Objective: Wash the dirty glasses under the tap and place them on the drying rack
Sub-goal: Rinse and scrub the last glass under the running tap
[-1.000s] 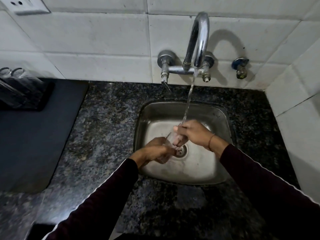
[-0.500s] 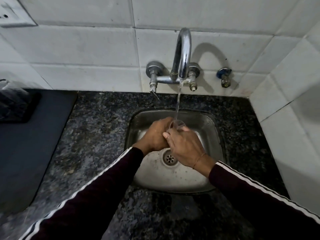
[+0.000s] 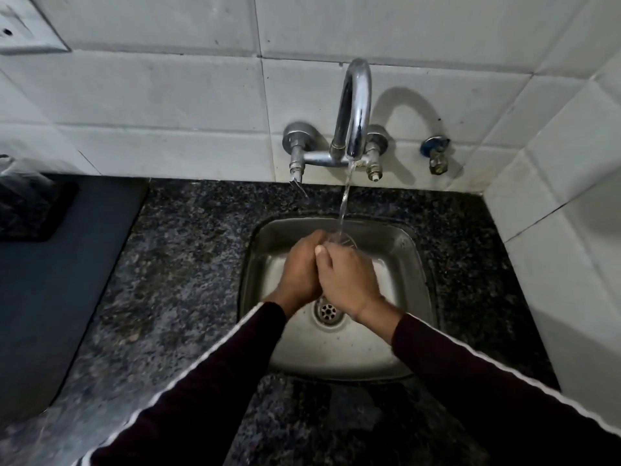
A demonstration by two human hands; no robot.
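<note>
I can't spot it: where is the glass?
Head view, centre: the glass is held over the sink by both hands, under the tap stream.

clear glass (image 3: 342, 239), rim up, under tap (image 3: 353, 109) stream

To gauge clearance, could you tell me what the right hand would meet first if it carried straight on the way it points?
The right hand points up-left toward the back wall, so it would likely meet the sink rear wall first, though depth is unclear.
</note>
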